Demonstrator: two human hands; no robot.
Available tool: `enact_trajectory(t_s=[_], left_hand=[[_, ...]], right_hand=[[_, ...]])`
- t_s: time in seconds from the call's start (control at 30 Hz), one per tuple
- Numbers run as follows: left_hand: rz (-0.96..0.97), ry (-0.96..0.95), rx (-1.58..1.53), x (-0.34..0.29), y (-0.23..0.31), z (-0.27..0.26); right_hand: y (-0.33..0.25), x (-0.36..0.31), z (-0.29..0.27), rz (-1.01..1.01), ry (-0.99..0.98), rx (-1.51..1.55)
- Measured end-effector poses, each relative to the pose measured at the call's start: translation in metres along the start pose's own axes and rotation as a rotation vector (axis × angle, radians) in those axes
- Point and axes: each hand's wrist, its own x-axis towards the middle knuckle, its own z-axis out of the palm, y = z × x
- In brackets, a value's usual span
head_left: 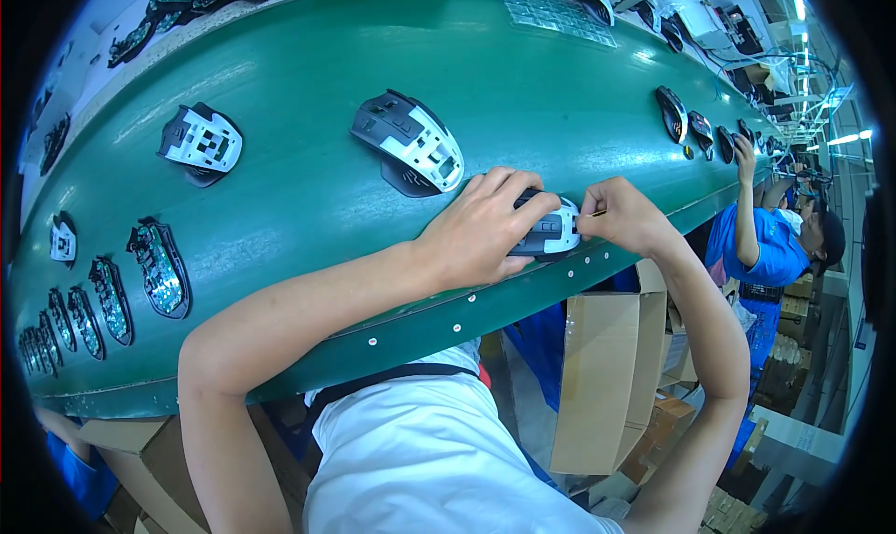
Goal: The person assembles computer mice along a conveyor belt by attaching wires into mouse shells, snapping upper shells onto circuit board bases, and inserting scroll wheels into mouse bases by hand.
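My left hand [481, 226] is closed around a computer mouse body [553, 233] at the near edge of the green work surface [308, 105]. The mouse body is dark with a pale grey top panel, and my fingers cover part of it. Beside its right end, my right hand [621, 217] is pinched on something small and thin with a yellowish tint, too small to name. Farther off, just left of my hands, lies another mouse body [415, 142] in black and white. A similar mouse body [203, 144] rests more to the left.
Several mouse halves with green circuit boards [161, 268] line the left side. Dark mouse shells [672, 114] stand at the far right, where a co-worker [761, 240] in blue reaches over. A clear blister tray [557, 16] lies at the back. Cardboard boxes [597, 375] stand below the front edge.
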Motion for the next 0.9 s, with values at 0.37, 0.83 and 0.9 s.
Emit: enact_trajectory(t_s=[0.37, 0.83, 0.9], left_hand=[[0.013, 0.004, -0.016, -0.002, 0.0, -0.002], [0.012, 0.005, 0.007, 0.001, 0.005, -0.004], [-0.001, 0.0, 0.016, -0.002, 0.002, -0.004]], right_hand=[[0.012, -0.01, -0.004, 0.062, -0.058, 0.185], [0.015, -0.008, 0.007, 0.025, -0.005, 0.221], [0.001, -0.012, 0.009, 0.029, 0.029, 0.025]])
